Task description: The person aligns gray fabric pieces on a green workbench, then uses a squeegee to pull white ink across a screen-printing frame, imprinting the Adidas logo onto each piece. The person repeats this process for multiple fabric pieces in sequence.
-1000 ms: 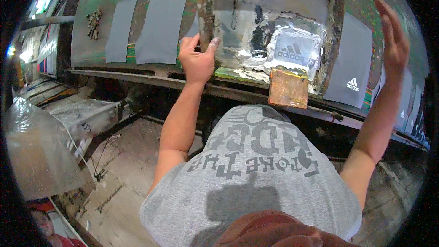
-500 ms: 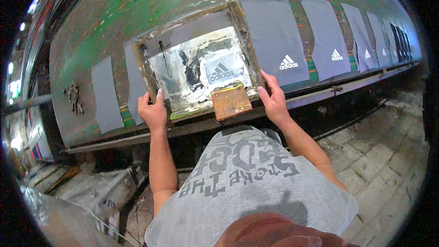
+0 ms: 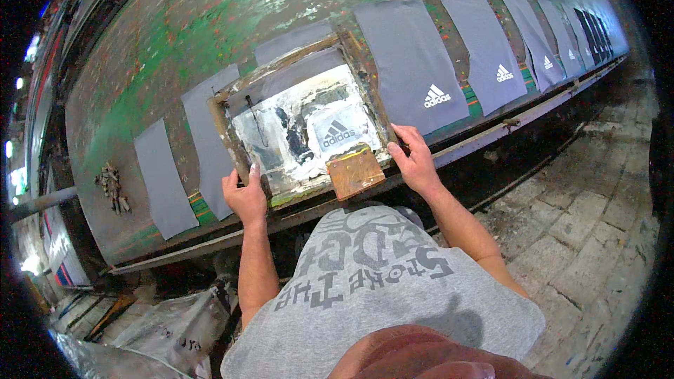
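Note:
A screen-printing frame (image 3: 220, 123) with worn wooden sides lies tilted over a grey fabric piece (image 3: 291, 41), which shows past its far edge. White ink is smeared across the mesh around a dark logo stencil (image 3: 340, 133). A squeegee with a wooden block handle (image 3: 356, 174) rests inside at the near right. My left hand (image 3: 247, 198) grips the near left side of the frame, thumb on top. On the opposite side, my right hand (image 3: 415, 160) holds the near right corner, thumb and fingers closed on the wood. Whether the frame touches the fabric I cannot tell.
Grey fabric pieces with white printed logos (image 3: 408, 63) line the long, paint-stained table (image 3: 210, 28) to the right. Two unprinted grey pieces (image 3: 163, 179) lie to the left. Beyond them sits a small clump of debris (image 3: 112, 186). A metal rail (image 3: 477, 144) runs along the near edge.
The frame has come nearer to me with both hands on it, uncovering the far end of the fabric beneath. The whole view has also shifted a little.

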The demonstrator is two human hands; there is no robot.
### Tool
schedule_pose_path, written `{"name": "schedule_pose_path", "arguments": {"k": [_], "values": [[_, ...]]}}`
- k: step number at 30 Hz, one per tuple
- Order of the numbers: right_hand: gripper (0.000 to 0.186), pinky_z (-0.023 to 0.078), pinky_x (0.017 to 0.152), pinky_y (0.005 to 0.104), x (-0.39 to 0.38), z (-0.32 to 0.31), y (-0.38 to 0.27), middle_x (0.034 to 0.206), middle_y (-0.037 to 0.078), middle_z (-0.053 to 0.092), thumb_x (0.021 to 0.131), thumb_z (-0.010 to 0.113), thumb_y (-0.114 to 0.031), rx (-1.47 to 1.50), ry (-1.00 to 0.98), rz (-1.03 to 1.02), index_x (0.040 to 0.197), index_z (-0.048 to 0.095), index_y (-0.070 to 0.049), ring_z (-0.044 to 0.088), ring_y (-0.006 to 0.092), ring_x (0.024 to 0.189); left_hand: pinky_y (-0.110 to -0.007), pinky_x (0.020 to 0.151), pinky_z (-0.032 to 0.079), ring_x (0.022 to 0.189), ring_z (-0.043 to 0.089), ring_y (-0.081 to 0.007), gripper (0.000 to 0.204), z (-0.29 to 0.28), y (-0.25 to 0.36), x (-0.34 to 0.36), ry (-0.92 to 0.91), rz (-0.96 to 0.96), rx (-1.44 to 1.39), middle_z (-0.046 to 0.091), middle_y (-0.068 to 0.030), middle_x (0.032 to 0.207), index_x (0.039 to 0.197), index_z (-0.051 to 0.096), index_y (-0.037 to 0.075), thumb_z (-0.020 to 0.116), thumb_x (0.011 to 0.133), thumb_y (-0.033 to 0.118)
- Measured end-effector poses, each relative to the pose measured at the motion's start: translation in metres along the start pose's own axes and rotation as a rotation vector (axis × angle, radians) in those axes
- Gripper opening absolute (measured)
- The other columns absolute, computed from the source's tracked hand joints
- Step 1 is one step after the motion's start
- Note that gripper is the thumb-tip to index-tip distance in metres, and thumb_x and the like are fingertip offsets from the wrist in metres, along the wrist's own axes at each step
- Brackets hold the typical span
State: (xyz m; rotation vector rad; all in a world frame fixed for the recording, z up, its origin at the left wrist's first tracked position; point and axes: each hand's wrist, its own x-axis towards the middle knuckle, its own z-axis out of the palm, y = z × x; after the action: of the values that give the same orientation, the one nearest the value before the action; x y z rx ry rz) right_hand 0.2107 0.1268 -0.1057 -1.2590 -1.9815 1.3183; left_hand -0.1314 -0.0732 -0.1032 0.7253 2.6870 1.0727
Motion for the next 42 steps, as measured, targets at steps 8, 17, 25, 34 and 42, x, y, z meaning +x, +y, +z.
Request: {"name": "schedule_pose_path", "arguments": {"k": [8, 17, 25, 34, 42], "values": [[0.053, 0.045, 0.121, 0.0471, 0.003, -0.003, 0.009, 0.143, 0.023, 0.067, 0.104, 0.075, -0.024, -0.053, -0.029, -0.080, 0.147, 0.065, 0.005, 0.062, 0.0400, 0.137, -0.038, 0.083, 0.052, 0.089, 0.063, -0.0233, 0.025, -0.004, 0.004, 0.002, -0.017, 0.011, 0.073, 0.065, -0.0087, 0.096, 0.113, 0.083, 0.000, 0.089, 0.095, 0.016], [0.055, 0.047, 0.119, 0.0475, 0.002, -0.004, 0.011, 0.143, 0.024, 0.067, 0.103, 0.076, -0.026, -0.050, -0.035, -0.097, 0.146, 0.065, 0.006, 0.063, 0.0415, 0.136, -0.040, 0.084, 0.052, 0.090, 0.064, -0.0229, 0.027, -0.002, 0.001, 0.000, -0.005, -0.025, 0.053, 0.065, -0.0077, 0.095, 0.115, 0.084, 0.000, 0.090, 0.095, 0.018], [0.053, 0.048, 0.118, 0.0481, 0.007, -0.006, 0.000, 0.141, 0.022, 0.068, 0.102, 0.077, -0.024, -0.009, -0.038, -0.068, 0.146, 0.066, 0.004, 0.063, 0.0415, 0.134, -0.041, 0.083, 0.052, 0.089, 0.064, -0.0272, 0.029, -0.004, 0.000, 0.004, -0.032, 0.018, 0.125, 0.065, -0.0103, 0.095, 0.110, 0.082, -0.001, 0.090, 0.096, 0.023], [0.046, 0.055, 0.110, 0.0509, -0.021, -0.004, -0.061, 0.136, 0.014, 0.070, 0.084, 0.087, -0.017, -0.287, -0.272, -0.668, 0.128, 0.076, -0.008, 0.067, 0.0357, 0.131, -0.049, 0.117, 0.047, 0.137, 0.057, -0.0411, 0.088, -0.008, -0.005, -0.020, -0.073, 0.214, 0.277, 0.057, -0.0242, 0.148, 0.161, 0.053, -0.004, 0.095, 0.089, 0.025], [0.027, 0.059, 0.097, 0.0446, -0.002, 0.019, -0.083, 0.112, 0.010, 0.074, 0.092, 0.068, -0.017, -0.493, -0.200, -0.842, 0.116, 0.076, -0.007, 0.073, 0.0322, 0.110, -0.055, 0.135, 0.025, 0.164, 0.033, -0.0448, 0.110, -0.024, 0.004, -0.047, -0.222, 0.353, 0.157, 0.029, -0.0295, 0.180, 0.172, 0.038, 0.000, 0.098, 0.081, 0.018]]}}
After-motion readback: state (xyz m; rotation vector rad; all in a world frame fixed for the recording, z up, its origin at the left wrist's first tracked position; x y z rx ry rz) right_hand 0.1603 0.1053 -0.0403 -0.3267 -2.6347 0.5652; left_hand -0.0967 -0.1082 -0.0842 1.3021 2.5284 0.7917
